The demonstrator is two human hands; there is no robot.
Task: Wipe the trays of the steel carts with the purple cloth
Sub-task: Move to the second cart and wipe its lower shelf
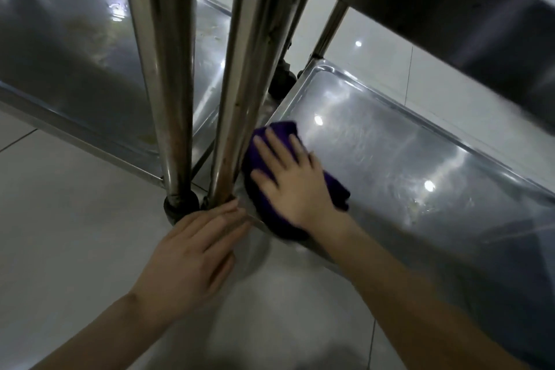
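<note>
The purple cloth point(262, 198) lies bunched in the near left corner of the right steel cart's bottom tray point(405, 159). My right hand point(288, 177) presses flat on the cloth with fingers spread and straight, pointing toward the cart's upright post point(240, 93). My left hand point(195, 249) rests with straight fingers on the tray's corner rim at the foot of that post. A second cart's bottom tray point(75, 48) fills the upper left, its own post point(168, 84) standing beside the first one.
The right cart's upper shelf point(450, 9) overhangs the tray at the top right. Black castors point(180, 204) sit under the posts, another castor point(282, 78) further back. Pale tiled floor point(75, 234) surrounds the carts.
</note>
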